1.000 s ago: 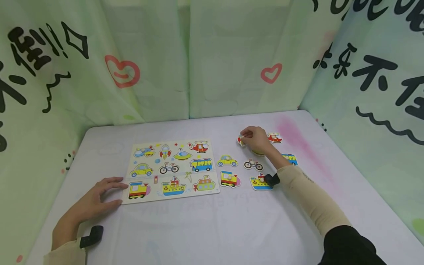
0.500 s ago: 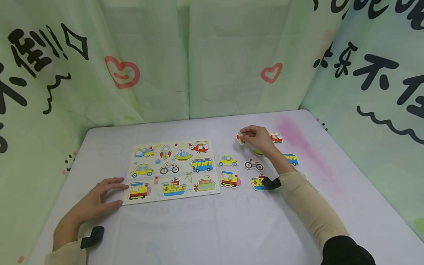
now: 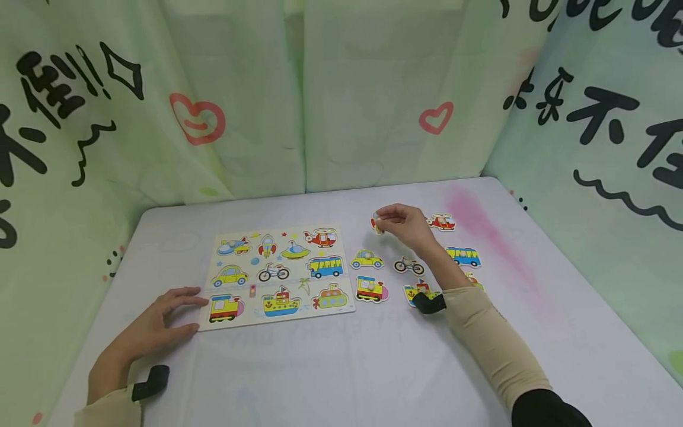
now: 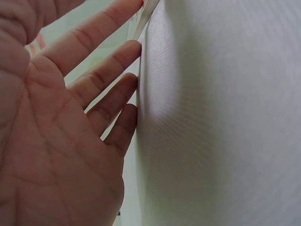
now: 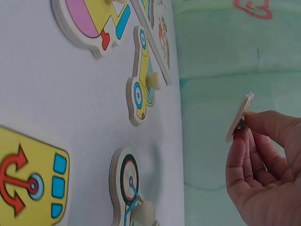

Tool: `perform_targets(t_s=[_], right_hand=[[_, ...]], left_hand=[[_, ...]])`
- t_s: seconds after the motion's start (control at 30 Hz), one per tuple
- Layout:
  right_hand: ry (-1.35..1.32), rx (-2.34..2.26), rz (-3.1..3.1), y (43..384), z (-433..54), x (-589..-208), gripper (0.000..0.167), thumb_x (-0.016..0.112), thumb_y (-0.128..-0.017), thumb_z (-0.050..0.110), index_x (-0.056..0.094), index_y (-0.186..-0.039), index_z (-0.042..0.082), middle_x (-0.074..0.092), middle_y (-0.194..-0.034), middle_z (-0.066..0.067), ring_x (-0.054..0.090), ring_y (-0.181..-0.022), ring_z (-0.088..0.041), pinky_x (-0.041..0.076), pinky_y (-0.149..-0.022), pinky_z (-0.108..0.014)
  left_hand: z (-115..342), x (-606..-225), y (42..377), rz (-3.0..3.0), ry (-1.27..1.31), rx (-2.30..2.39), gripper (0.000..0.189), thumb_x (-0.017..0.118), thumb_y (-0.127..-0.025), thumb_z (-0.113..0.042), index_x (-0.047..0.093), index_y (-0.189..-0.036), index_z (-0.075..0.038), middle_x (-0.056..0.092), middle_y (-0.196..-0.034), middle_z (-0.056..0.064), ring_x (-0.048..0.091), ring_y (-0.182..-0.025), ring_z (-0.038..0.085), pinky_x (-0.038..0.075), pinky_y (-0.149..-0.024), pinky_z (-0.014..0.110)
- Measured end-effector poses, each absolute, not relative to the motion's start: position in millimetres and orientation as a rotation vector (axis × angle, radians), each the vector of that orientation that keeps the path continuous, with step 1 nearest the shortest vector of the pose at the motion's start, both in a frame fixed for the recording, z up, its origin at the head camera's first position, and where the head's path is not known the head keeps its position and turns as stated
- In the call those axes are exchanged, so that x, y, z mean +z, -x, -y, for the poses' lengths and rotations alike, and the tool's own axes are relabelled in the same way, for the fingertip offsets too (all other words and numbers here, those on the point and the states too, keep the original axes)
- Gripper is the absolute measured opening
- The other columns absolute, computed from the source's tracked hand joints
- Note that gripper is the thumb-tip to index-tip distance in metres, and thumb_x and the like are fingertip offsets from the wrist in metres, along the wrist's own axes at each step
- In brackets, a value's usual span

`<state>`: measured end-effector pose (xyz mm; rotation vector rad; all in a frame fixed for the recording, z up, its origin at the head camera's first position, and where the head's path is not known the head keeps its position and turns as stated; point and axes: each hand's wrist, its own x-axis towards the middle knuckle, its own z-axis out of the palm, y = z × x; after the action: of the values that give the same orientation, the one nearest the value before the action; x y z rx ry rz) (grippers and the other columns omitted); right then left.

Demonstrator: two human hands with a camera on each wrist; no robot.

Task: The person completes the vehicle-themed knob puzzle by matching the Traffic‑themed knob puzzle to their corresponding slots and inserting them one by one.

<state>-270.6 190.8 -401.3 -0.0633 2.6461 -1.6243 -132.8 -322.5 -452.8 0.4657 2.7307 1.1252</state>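
My right hand (image 3: 408, 227) pinches a small wooden puzzle piece (image 3: 375, 223) between thumb and fingers, above the table behind the yellow car. Red and pale parts suggest a rocket; the right wrist view shows the piece (image 5: 239, 117) edge-on, off the tabletop. Loosely spread, my left hand (image 3: 159, 320) rests by the left edge of the flat puzzle board (image 3: 309, 315), thumb and forefinger at its lower left. In the left wrist view the palm and fingers (image 4: 101, 77) are extended, the fingertips against the tabletop and board edge. The board carries pictures of vehicles.
Loose knobbed pieces lie right of the board: a car (image 3: 366, 259), train (image 3: 371, 289), bicycle (image 3: 409, 265), ship (image 3: 418, 290), bus (image 3: 463, 256) and helicopter (image 3: 443, 222). Another piece (image 3: 474, 280) is partly hidden by the right forearm. Printed curtains (image 3: 373, 154) stand behind the table.
My right hand has moved slightly left with the pinched piece, exposing more of the bus. The left hand stays at the board's edge.
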Motion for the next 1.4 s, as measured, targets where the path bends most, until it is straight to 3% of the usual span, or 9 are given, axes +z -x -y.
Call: perform_targets(t_s=[0.47, 1.0, 1.27, 1.4], right_hand=[[0.204, -1.695, -2.526, 262.0, -157.9, -406.4, 0.027, 0.072, -0.097, 0.014, 0.069, -0.122, 0.004, 0.071, -0.113, -0.014, 0.067, -0.096, -0.024, 0.056, -0.096, -0.047], [0.321, -1.701, -2.459, 257.2, -106.0, -408.6, 0.024, 0.074, -0.095, 0.016, 0.071, -0.118, 0.008, 0.073, -0.111, -0.007, 0.067, -0.097, -0.021, 0.056, -0.087, -0.027], [0.364, -1.763, -2.406, 255.8, -90.0, -406.6, 0.025, 0.072, -0.096, 0.015, 0.071, -0.119, 0.006, 0.073, -0.111, -0.009, 0.068, -0.094, -0.022, 0.058, -0.093, -0.041], [0.371, -1.766, -2.41, 256.5, -83.9, -406.4, 0.025, 0.073, -0.096, 0.016, 0.071, -0.119, 0.006, 0.073, -0.111, -0.009, 0.066, -0.095, -0.02, 0.059, -0.089, -0.039]], left_hand=[[321.3, -453.1, 134.5, -2.742, -0.482, 1.109, 0.045, 0.082, -0.084, -0.012, 0.068, -0.127, -0.01, 0.046, -0.148, 0.024, 0.033, -0.139, 0.053, 0.029, -0.105, 0.078], [321.6, -454.7, 132.4, -2.741, -0.479, 1.133, 0.043, 0.082, -0.085, -0.013, 0.068, -0.125, -0.011, 0.048, -0.148, 0.023, 0.034, -0.139, 0.052, 0.029, -0.106, 0.078], [322.4, -456.3, 132.3, -2.745, -0.465, 1.125, 0.043, 0.082, -0.085, -0.013, 0.068, -0.126, -0.012, 0.048, -0.148, 0.022, 0.035, -0.139, 0.051, 0.03, -0.106, 0.077], [322.7, -454.7, 133.0, -2.747, -0.487, 1.134, 0.043, 0.082, -0.085, -0.013, 0.068, -0.125, -0.012, 0.048, -0.148, 0.023, 0.035, -0.138, 0.051, 0.031, -0.105, 0.076]])
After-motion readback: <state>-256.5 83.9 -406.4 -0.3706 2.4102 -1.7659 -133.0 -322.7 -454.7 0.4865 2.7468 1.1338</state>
